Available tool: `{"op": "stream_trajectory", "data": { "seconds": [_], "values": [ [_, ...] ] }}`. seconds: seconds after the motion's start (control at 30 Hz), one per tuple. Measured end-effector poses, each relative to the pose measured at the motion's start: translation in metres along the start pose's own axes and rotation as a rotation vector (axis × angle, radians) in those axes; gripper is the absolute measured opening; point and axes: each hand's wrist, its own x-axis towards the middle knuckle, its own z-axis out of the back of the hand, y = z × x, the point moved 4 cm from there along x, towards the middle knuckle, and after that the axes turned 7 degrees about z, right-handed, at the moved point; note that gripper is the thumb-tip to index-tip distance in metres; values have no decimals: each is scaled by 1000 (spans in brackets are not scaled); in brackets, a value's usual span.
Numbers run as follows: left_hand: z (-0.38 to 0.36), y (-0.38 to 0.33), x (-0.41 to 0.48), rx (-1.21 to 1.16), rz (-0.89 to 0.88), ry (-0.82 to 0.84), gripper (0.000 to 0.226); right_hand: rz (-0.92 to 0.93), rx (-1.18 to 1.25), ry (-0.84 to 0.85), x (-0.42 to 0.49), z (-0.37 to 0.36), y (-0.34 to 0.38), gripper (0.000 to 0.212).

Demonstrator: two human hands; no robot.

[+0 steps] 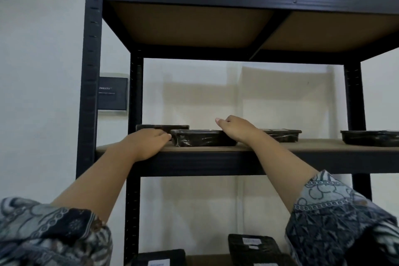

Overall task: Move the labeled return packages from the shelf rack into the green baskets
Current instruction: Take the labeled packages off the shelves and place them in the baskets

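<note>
A flat black wrapped package (203,138) lies at the front of the middle shelf board (313,146) of the dark metal rack. My left hand (149,142) rests on the shelf edge with its fingertips against the package's left end. My right hand (235,128) is curled over the package's right end, thumb raised. The package sits on the board between both hands. Its label is not visible from this low angle. No green basket is in view.
More black packages lie on the same shelf: one behind at the left (162,128), one to the right (280,135), one at the far right (371,137). On the lower shelf are packages with white labels (252,244) (162,258). The upper shelf (194,26) hangs overhead.
</note>
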Motion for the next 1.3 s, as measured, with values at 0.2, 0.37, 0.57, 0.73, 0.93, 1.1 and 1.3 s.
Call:
{"op": "stream_trajectory", "data": {
  "seconds": [0.2, 0.37, 0.57, 0.73, 0.93, 1.1, 1.3],
  "values": [
    [-1, -1, -1, -67, 57, 90, 38, -154, 137, 52, 7, -6, -17, 61],
    [0, -1, -3, -88, 87, 110, 37, -180, 177, 11, 10, -6, -25, 62],
    [3, -1, -7, -103, 113, 121, 50, -159, 400, -74, -2, 3, -22, 52],
    [0, -2, -4, -86, 103, 109, 32, -120, 539, -117, -5, 6, -24, 62],
    [1, 0, -4, -101, 104, 133, 34, -28, 647, -131, -6, 5, -19, 73],
    [2, -2, -6, -115, 107, 130, 32, 8, 647, -130, -2, 3, -20, 76],
    [2, 0, -4, -113, 112, 129, 32, -38, 511, -120, 12, -3, -27, 73]
  ]
}}
